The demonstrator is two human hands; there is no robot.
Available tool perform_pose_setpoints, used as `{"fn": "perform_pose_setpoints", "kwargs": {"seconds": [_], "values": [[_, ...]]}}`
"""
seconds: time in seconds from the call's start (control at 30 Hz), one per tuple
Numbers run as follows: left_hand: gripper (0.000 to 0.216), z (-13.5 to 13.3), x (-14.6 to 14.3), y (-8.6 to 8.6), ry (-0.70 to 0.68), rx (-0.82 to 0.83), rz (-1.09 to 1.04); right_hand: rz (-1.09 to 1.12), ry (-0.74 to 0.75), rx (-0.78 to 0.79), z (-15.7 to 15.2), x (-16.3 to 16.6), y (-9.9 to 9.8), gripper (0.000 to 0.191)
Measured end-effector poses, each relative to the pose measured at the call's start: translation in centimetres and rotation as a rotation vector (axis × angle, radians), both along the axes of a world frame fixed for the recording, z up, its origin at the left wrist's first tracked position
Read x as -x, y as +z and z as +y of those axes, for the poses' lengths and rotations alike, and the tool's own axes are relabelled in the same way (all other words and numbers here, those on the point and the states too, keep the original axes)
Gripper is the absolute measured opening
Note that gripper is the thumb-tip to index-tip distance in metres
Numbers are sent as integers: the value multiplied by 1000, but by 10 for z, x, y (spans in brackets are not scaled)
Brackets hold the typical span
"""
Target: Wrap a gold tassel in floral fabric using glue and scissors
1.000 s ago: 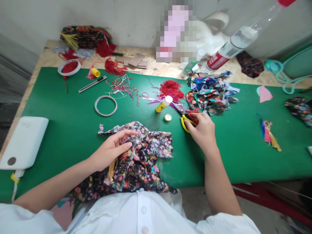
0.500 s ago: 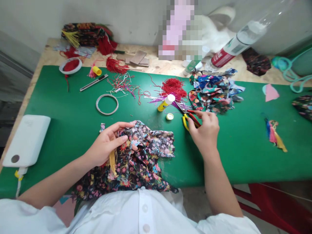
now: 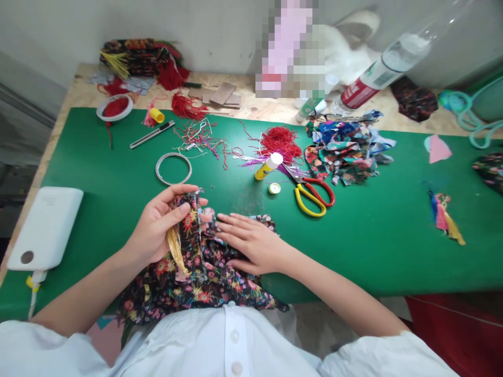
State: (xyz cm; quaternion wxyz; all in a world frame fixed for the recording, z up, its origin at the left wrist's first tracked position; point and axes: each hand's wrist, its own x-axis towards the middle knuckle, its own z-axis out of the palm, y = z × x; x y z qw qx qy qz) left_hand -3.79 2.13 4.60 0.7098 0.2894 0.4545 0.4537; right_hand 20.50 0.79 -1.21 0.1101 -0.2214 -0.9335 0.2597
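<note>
Black floral fabric (image 3: pixel 220 293) lies bunched at the table's front edge, partly against my white shirt. My left hand (image 3: pixel 157 225) pinches a folded part of it between thumb and fingers, and a golden-yellow tassel (image 3: pixel 176 251) hangs down beside that grip. Resting on the cloth, my right hand (image 3: pixel 255 241) has its fingers stretched out and palm down. Scissors (image 3: pixel 314 197) with one red and one yellow handle lie on the green mat, apart from both hands. A yellow glue stick (image 3: pixel 268 166) stands beyond the fabric, its cap (image 3: pixel 274 188) beside it.
On the green mat (image 3: pixel 377 235) are a tape ring (image 3: pixel 173 168), a utility knife (image 3: pixel 152 134), red threads (image 3: pixel 281 144), colourful fabric scraps (image 3: pixel 349 149) and a small tassel (image 3: pixel 444 217). A white power bank (image 3: pixel 47 228) lies left; a bottle (image 3: pixel 385 68) stands at the back right.
My right hand has let go of the scissors, leaving them on the mat, and moved left onto the fabric. My left hand has shifted slightly left with the pinched cloth.
</note>
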Motion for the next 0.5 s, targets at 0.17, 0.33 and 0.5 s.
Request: {"fn": "perform_pose_setpoints", "kwargs": {"seconds": [0.17, 0.33, 0.5], "values": [[29, 2, -2, -1, 67, 7, -18, 85, 190, -32, -27, 24, -4, 41], [28, 3, -6, -12, 132, -14, -38, 108, 301, -91, -55, 52, -5, 37], [34, 2, -8, -25, 84, -46, -44, 93, 286, 193, -48, 47, 24, 37]]}}
